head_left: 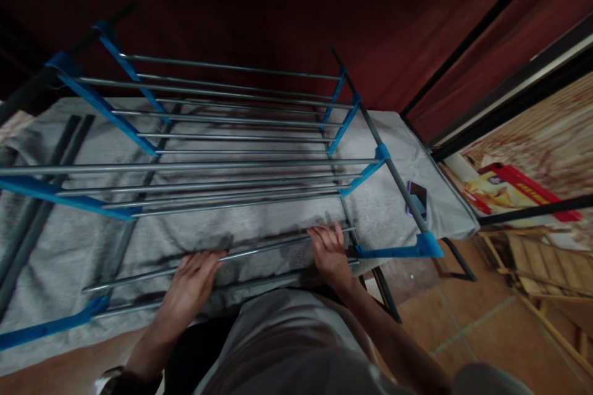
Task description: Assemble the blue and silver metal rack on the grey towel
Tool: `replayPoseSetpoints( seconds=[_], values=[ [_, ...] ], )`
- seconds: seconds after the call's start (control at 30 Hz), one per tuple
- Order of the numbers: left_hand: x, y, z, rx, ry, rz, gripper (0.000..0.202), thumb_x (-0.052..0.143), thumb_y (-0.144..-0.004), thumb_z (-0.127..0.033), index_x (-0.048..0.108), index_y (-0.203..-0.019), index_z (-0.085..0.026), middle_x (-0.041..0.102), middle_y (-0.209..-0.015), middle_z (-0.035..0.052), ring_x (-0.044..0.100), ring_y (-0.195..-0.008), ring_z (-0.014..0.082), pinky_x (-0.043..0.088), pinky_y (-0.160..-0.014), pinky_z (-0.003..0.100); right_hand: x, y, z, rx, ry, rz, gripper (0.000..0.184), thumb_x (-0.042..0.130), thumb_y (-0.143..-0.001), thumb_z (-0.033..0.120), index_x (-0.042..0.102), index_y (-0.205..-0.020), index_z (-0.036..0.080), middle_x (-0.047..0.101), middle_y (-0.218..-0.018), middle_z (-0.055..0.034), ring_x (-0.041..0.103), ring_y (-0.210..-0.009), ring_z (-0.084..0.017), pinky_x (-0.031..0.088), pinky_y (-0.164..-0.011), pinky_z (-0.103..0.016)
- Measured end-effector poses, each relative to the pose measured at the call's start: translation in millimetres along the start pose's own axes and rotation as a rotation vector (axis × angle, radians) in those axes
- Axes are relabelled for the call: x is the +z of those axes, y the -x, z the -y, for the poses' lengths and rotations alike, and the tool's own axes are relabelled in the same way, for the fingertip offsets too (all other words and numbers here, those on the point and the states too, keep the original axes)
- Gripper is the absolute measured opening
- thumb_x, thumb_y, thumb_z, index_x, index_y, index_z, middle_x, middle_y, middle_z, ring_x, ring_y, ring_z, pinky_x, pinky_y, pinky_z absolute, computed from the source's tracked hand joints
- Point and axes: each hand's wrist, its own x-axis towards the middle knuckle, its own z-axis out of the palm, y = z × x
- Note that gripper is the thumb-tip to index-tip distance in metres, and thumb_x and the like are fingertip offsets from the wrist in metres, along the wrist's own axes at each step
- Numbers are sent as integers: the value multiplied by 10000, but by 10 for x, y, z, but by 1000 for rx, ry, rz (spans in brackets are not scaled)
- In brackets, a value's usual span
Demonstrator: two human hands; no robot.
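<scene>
Since it looks thin, metal rod (264, 250) likely light yet stiff, hard to break, smooth enough to slip or roll; best held at two spread points, short of ends. Straight, round, silvery gray, faintly shiny. Lies slightly slanted at near side of rack (259, 165), over gray cloth (377, 210). Left hand (197, 274) grasps it near middle, right hand (328, 253) toward right end, fingers curled over top. Blue bracket (393, 251) just beside right end; phone (419, 194) farther right.
</scene>
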Motion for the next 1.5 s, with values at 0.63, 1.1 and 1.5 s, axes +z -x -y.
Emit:
replayPoseSetpoints(
  seconds=[0.63,1.1,1.5],
  values=[
    [146,269,-22,101,-12,33,345,410,-1017,-401,661,-1186,-236,725,-1056,56,665,-963,233,451,-874,368,4,385,115,-90,-91,168,278,459,-988,155,619,-1215,166,655,-1058,-89,559,-957,-220,427,-903,-373],
    [39,352,-547,100,-122,-110,251,530,-983,-251,637,-1206,-208,647,-1198,95,574,-1124,216,400,-1037,390,182,585,-172,-276,-45,106,316,385,-1016,197,584,-1262,186,668,-1156,-121,598,-1035,-270,440,-898,-442],
    [174,306,-647,103,-98,215,244,469,-994,-177,602,-1195,-209,622,-1027,48,572,-973,173,414,-946,304,381,322,-282,-202,-166,126,323,382,-1015,290,605,-1236,214,701,-1098,-103,626,-1054,-277,455,-919,-463]
  ],
)
